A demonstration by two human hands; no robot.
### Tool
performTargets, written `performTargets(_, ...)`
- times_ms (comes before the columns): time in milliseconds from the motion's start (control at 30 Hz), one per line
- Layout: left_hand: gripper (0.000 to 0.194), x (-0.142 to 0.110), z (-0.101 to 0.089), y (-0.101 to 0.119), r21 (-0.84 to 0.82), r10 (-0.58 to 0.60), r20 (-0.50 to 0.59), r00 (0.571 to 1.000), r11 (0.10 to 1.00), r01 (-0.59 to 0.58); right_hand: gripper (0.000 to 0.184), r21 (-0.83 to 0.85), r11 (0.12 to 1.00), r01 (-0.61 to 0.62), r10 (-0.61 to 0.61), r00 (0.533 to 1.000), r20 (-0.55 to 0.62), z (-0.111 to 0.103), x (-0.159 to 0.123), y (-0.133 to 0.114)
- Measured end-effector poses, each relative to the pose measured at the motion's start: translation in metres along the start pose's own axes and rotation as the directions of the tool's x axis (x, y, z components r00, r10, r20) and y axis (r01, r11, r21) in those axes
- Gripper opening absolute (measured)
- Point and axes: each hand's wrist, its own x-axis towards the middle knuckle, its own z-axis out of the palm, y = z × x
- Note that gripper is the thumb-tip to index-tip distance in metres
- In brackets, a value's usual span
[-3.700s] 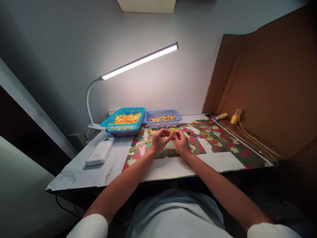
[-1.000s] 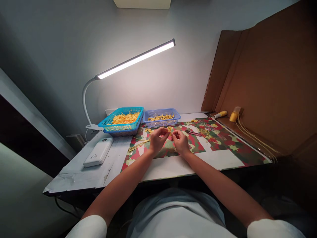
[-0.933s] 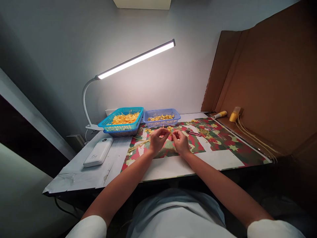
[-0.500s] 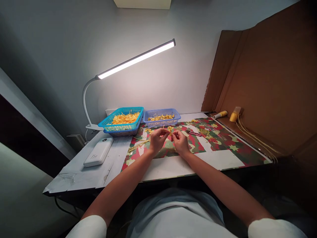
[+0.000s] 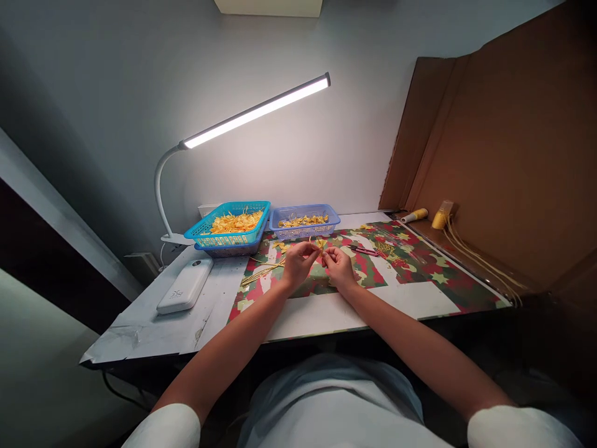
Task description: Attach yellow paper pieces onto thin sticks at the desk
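Between my fingertips is a small yellow ribbon piece (image 5: 321,243), perhaps a bow, its lower part hidden by the fingers. My left hand (image 5: 298,261) pinches it from the left, and my right hand (image 5: 339,266) pinches it from the right, the two nearly touching above the table. Left of my left hand lie thin gold strands (image 5: 261,274) and a few loose yellow pieces (image 5: 280,246). Beyond my right hand rest pink-and-black cutters (image 5: 364,251) beside a scatter of gold wire bits (image 5: 392,253).
A teal basket (image 5: 198,238) of yellow ribbon pieces stands back left, stacked on a blue one. A lilac basket (image 5: 329,229) holds gold pieces. A white power bank (image 5: 185,286) lies left, near the lit lamp (image 5: 256,113). Cardboard (image 5: 489,155) walls the right side, with yellow cord spools (image 5: 441,216).
Both hands stay almost in place. The yellow piece is turned slightly between the fingertips, and my right fingers have shifted a little closer to the left ones.
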Motion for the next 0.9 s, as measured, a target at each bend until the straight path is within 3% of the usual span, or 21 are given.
performTargets(200, 0.007, -0.002, 0.004, -0.007, 0.038, -0.027, 0.003, 1.000, 0.999, 0.027, 0.033, 0.132, 0.986, -0.099, 0.100, 0.995, -0.002, 0.003, 0.000, 0.003)
performTargets(433, 0.010, -0.004, 0.004, -0.009, 0.035, -0.106, -0.013, 0.994, 0.994, 0.107, 0.035, 0.144, 0.975, -0.172, 0.171, 0.985, 0.018, 0.003, 0.002, 0.002)
performTargets(700, 0.019, 0.000, -0.001, -0.018, -0.124, -0.218, -0.057, 0.974, 0.970, 0.209, 0.023, -0.145, 0.989, -0.029, 0.027, 1.000, -0.014, -0.004, 0.000, -0.006)
performTargets(900, 0.019, -0.002, 0.003, -0.015, -0.202, -0.245, 0.037, 0.969, 0.948, 0.247, 0.023, -0.189, 0.982, 0.010, -0.019, 0.999, -0.043, -0.005, 0.004, 0.000)
